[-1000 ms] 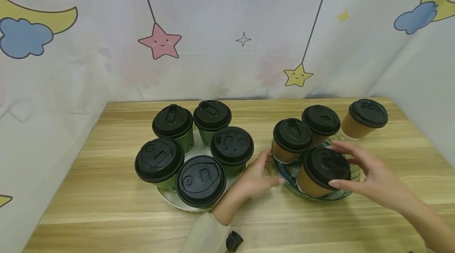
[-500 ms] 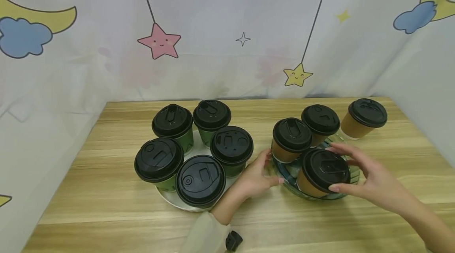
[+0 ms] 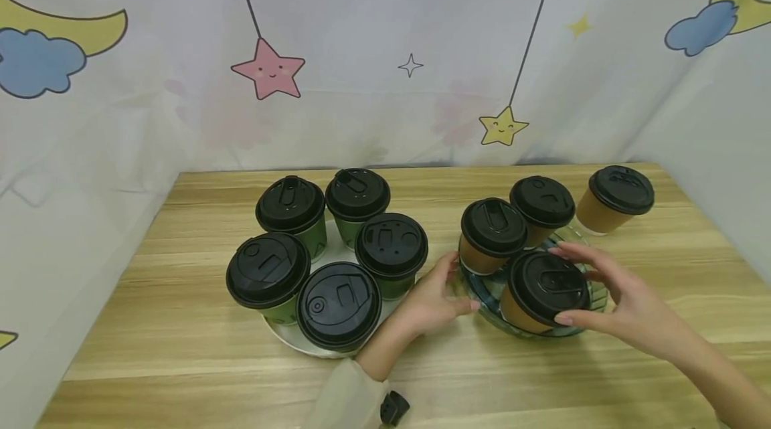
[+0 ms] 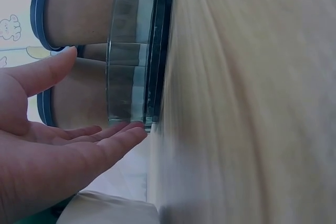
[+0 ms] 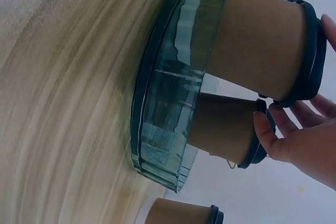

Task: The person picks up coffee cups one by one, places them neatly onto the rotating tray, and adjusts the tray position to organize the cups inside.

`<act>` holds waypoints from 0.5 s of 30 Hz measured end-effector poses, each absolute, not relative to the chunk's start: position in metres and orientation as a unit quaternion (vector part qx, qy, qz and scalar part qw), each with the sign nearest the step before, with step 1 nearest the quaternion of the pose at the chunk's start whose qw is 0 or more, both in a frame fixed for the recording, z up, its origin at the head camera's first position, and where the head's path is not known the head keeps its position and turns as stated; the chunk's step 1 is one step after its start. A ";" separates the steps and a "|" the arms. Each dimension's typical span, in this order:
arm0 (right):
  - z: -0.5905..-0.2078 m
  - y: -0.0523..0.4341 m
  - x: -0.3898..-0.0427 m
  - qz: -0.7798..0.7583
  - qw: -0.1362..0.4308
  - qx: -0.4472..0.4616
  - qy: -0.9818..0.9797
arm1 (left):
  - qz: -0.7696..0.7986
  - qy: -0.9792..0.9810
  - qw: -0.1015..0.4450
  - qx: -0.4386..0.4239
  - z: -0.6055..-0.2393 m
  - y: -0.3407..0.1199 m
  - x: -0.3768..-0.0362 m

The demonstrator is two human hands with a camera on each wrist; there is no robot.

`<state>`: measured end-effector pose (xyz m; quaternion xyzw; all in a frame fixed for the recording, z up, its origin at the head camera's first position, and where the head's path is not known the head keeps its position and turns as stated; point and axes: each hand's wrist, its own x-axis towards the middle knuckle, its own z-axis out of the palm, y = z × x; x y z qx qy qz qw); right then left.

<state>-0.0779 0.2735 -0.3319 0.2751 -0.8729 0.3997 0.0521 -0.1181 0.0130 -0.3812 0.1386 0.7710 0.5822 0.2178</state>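
Observation:
My right hand (image 3: 632, 308) holds a brown paper coffee cup (image 3: 524, 312) by its black lid, thumb on the near side and fingers on the far side. That cup stands inside a round clear glass dish (image 5: 163, 93). Behind it in the dish are a second brown cup (image 3: 478, 258) and a third brown cup (image 3: 538, 235), both lidded. My left hand (image 3: 430, 302) is at the dish's left side, fingers extended along the glass wall (image 4: 128, 51) and thumb apart from them. Whether its fingertips press the glass is hard to tell.
Left of the dish, a white plate (image 3: 283, 338) bears several green cups (image 3: 313, 239) with black lids, close to my left forearm. Another brown cup (image 3: 602, 215) stands on the wooden table (image 3: 150, 349) at the back right. A printed curtain (image 3: 361, 114) hangs behind.
The held cup's lid has shifted slightly nearer and lower within the dish. My right hand has barely moved with it, and my left hand has stayed in place.

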 end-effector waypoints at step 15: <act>-0.324 0.318 -0.093 0.422 0.082 0.192 -0.882 | 0.563 0.785 0.217 0.142 -0.378 0.013 -0.116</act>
